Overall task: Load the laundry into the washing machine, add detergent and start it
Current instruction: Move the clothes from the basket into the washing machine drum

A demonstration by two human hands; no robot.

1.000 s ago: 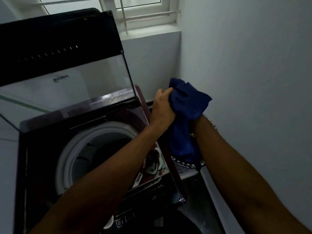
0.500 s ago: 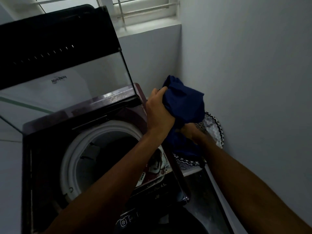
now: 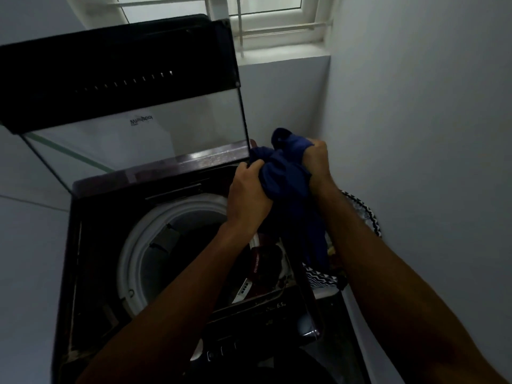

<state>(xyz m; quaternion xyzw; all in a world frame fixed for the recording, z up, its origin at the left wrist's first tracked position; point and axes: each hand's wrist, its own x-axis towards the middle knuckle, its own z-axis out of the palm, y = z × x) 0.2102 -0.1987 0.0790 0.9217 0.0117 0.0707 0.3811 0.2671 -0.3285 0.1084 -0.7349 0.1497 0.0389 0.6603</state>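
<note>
A dark top-loading washing machine (image 3: 91, 245) stands with its glass lid (image 3: 133, 106) raised; the white drum rim (image 3: 130, 256) rings a dark opening. A bunched dark blue garment (image 3: 288, 184) hangs over the machine's right edge. My left hand (image 3: 249, 200) grips its left side and my right hand (image 3: 317, 162) grips its upper right part. The cloth's lower end trails down between my forearms toward a black-and-white patterned laundry basket (image 3: 368, 214) at the right wall.
A white wall closes in on the right, and a window with bars (image 3: 266, 20) sits behind the machine. The control panel with buttons (image 3: 224, 350) lies near the bottom. A dark red sticker panel (image 3: 263, 261) sits beside the drum.
My right hand has come up from below the garment to grip its top. The blue cloth has shifted left toward the machine, and both hands now clutch it together.
</note>
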